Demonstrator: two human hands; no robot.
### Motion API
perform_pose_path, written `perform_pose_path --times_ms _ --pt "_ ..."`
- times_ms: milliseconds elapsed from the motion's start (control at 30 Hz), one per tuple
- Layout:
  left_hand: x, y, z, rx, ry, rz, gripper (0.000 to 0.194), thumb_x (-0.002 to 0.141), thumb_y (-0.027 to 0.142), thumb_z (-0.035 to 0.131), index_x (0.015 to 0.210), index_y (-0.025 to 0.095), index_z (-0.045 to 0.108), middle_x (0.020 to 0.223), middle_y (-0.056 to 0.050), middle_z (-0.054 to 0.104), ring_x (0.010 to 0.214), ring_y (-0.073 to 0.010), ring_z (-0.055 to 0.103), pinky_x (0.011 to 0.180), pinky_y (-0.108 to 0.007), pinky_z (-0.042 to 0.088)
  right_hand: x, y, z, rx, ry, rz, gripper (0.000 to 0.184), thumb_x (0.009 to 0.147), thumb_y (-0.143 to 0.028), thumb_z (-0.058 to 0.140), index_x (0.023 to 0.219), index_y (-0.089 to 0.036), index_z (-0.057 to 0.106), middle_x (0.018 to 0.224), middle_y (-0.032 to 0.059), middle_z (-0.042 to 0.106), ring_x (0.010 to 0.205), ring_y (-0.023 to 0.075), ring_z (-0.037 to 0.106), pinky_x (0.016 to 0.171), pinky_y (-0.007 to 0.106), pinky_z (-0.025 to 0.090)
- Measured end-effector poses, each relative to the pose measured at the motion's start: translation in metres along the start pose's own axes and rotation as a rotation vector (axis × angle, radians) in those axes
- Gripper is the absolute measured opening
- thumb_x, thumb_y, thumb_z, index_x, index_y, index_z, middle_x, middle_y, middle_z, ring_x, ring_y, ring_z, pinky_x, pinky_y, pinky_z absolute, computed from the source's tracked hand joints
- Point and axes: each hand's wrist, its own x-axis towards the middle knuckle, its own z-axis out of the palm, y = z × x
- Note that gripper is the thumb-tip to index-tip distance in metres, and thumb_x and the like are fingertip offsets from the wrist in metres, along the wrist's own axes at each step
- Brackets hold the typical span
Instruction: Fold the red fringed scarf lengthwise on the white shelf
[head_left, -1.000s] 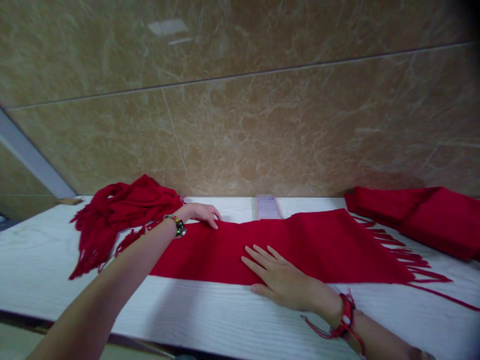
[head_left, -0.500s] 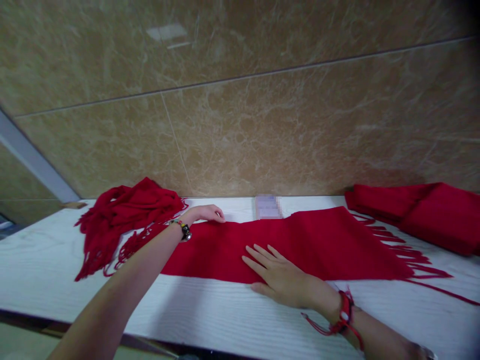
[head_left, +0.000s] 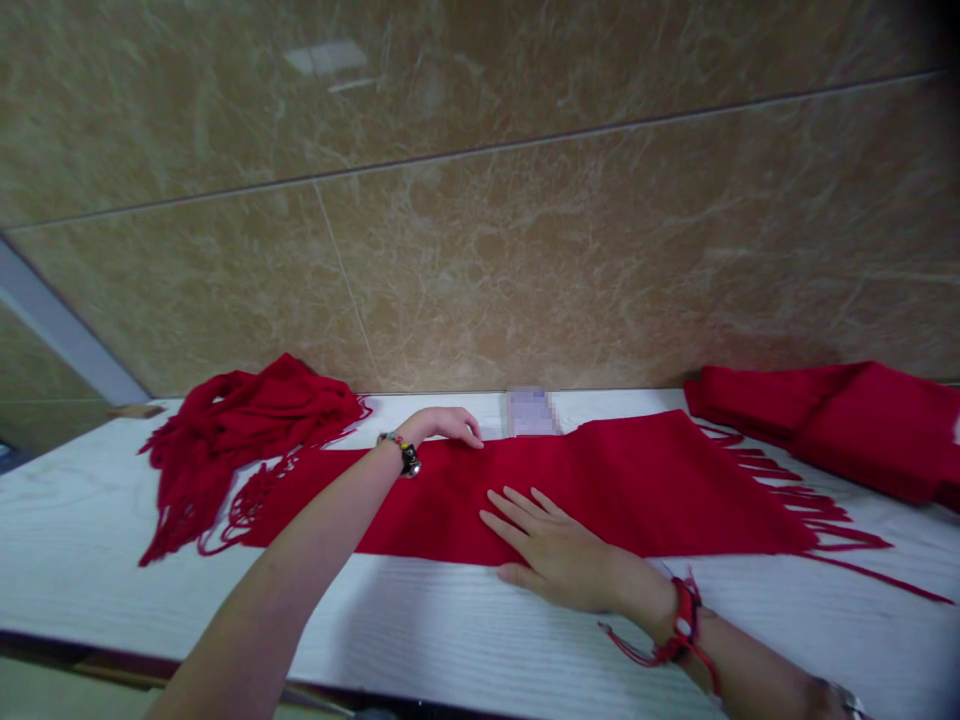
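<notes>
A red scarf (head_left: 630, 485) with fringed ends lies flat and stretched lengthwise in front of me. At its far edge my left hand (head_left: 452, 425) is closed, thumb and fingertips brought together on the border of the cloth. My right hand (head_left: 559, 550) rests palm down near the middle of the scarf with its fingers spread, the heel of the hand over the near edge. Part of the scarf's left half is hidden beneath my left forearm.
A crumpled red fringed scarf (head_left: 255, 415) lies on the left, and folded red cloth (head_left: 832, 420) on the right. Behind the flat scarf is a pale, blurred packet (head_left: 531, 412). The white tabletop (head_left: 442, 630) meets a brown tiled wall (head_left: 555, 260).
My left hand has slid rightward along the scarf's far edge, its fingers drawing together. My right hand stays on the cloth, and more of the left fringe shows.
</notes>
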Motion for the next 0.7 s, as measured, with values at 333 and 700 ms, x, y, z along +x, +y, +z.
perform_pose_path --times_ms 333,700 --pt "0.008 -0.02 0.016 0.05 0.282 -0.002 0.019 0.069 0.023 0.053 0.079 0.012 0.064 0.079 -0.003 0.066 0.072 -0.0139 0.054 0.067 -0.021 0.04 0.0 -0.001 -0.001 0.008 0.006 0.0 0.058 0.089 -0.049 0.031 0.137 -0.016 0.03 0.143 0.0121 0.023 0.132 0.0274 0.015 0.107 0.049 0.013" --pt "-0.102 -0.104 0.004 0.107 0.229 -0.115 0.034 0.066 0.041 0.061 0.089 0.017 0.059 0.086 -0.001 0.063 0.079 -0.0149 0.053 0.07 -0.022 0.04 0.004 0.001 0.0 -0.037 0.072 -0.002 0.063 0.082 -0.054 0.044 0.133 -0.017 0.039 0.139 0.0129 0.035 0.128 0.0281 0.028 0.105 0.048 0.021"
